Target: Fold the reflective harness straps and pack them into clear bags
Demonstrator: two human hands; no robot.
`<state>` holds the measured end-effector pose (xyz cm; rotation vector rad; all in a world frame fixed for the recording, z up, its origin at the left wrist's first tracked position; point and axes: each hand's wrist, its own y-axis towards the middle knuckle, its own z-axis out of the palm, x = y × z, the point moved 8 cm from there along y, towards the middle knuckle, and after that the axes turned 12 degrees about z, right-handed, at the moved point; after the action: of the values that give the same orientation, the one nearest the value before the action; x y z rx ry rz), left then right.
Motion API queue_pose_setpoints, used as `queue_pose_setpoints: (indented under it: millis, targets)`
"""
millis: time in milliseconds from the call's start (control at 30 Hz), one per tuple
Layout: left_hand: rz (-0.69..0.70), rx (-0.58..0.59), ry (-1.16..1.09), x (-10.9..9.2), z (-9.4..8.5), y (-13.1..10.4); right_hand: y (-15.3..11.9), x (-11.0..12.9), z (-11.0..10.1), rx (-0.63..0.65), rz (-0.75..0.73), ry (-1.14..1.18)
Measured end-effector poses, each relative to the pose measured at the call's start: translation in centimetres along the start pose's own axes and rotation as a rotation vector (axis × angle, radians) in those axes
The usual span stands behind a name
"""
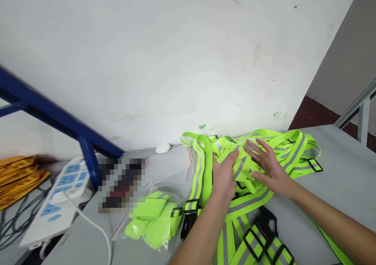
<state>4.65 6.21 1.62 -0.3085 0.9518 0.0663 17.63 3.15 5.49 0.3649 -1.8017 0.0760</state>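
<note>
Neon yellow-green reflective straps [293, 161] with grey stripes lie in a tangled pile by the wall. My left hand [225, 175] is closed around a folded bundle of strap [242, 165] at the near side of the pile. Just to its right, my right hand [270, 169] has its fingers spread, with the fingertips close to the bundle; whether they touch it I cannot tell. More straps with black buckles [254, 244] spread toward the front edge of the view. A black side-release clip [188, 222] hangs by my left forearm.
Left of the straps lies a clear plastic bag [155, 218] with folded strap inside, below flat clear bags [169, 165]. A white oval object [163, 148] sits against the wall. Farther left are a blue metal frame [58, 116], a white power strip [63, 194] with cables, and orange packets [20, 179].
</note>
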Motion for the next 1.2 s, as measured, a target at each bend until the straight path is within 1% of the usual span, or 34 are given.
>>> queue_pose_setpoints:
  millis: [67,167,233,267,300,367,433,467,533,600,667,700,767,867,933,967,1000,1100,1133,1167,1200]
  targets:
    - [0.03,-0.008,-0.028,-0.5,-0.1,0.3,0.0,-1.1,-0.2,0.041,0.093,-0.005]
    - [0.066,-0.043,-0.051,-1.1,-0.4,0.7,0.1,-3.5,0.4,0.105,0.267,-0.058]
    - [0.067,-0.048,-0.06,-1.3,-0.5,0.8,0.2,-4.8,1.1,0.127,0.348,-0.023]
    - [0.056,-0.039,-0.063,-1.2,-0.5,0.8,0.2,-5.3,1.3,0.116,0.376,0.017]
    - [0.035,-0.023,-0.066,-1.1,-0.4,0.8,0.3,-5.6,1.3,0.08,0.397,0.069]
    - [-0.033,0.024,-0.068,-0.6,-0.1,0.5,0.4,-5.7,0.6,-0.047,0.415,0.189]
    - [-0.116,0.072,-0.069,0.1,0.2,0.2,0.4,-5.3,-0.3,-0.163,0.41,0.268]
    - [-0.148,0.086,-0.072,0.4,0.3,0.1,0.4,-5.0,-0.6,-0.199,0.408,0.274]
    - [-0.183,0.101,-0.081,0.7,0.3,-0.1,0.5,-4.5,-1.1,-0.226,0.423,0.229]
    - [-0.18,0.119,-0.082,0.8,0.5,-0.2,0.4,-4.4,-1.2,-0.225,0.455,0.181]
    - [-0.136,0.119,-0.064,0.5,0.5,-0.1,0.3,-4.7,-1.0,-0.221,0.496,0.171]
    - [-0.095,0.105,-0.052,0.2,0.4,0.0,0.2,-4.9,-0.7,-0.213,0.519,0.175]
    - [0.023,0.056,-0.031,-0.8,0.1,0.2,0.0,-4.9,0.2,-0.155,0.546,0.2]
    - [0.18,-0.002,-0.014,-2.0,-0.2,0.3,-0.4,-4.0,2.2,-0.025,0.513,0.27]
    - [0.212,-0.015,-0.006,-1.9,-0.3,0.1,-0.7,-3.3,2.9,0.003,0.491,0.303]
    - [0.204,-0.019,-0.005,-1.6,-0.3,0.0,-0.9,-3.4,2.9,-0.019,0.515,0.291]
    - [0.185,-0.018,-0.004,-1.2,-0.3,-0.2,-1.2,-3.8,2.7,-0.062,0.57,0.261]
    - [0.107,0.015,-0.001,0.1,0.1,-1.1,-2.3,-5.8,1.4,-0.239,0.8,0.136]
    - [0.091,0.037,0.002,0.4,0.3,-1.3,-2.6,-6.3,0.9,-0.288,0.839,0.115]
    - [0.082,0.055,0.01,0.5,0.4,-1.5,-2.7,-6.6,0.7,-0.322,0.837,0.115]
    - [0.075,0.065,0.02,0.5,0.5,-1.7,-2.6,-6.6,0.5,-0.343,0.803,0.127]
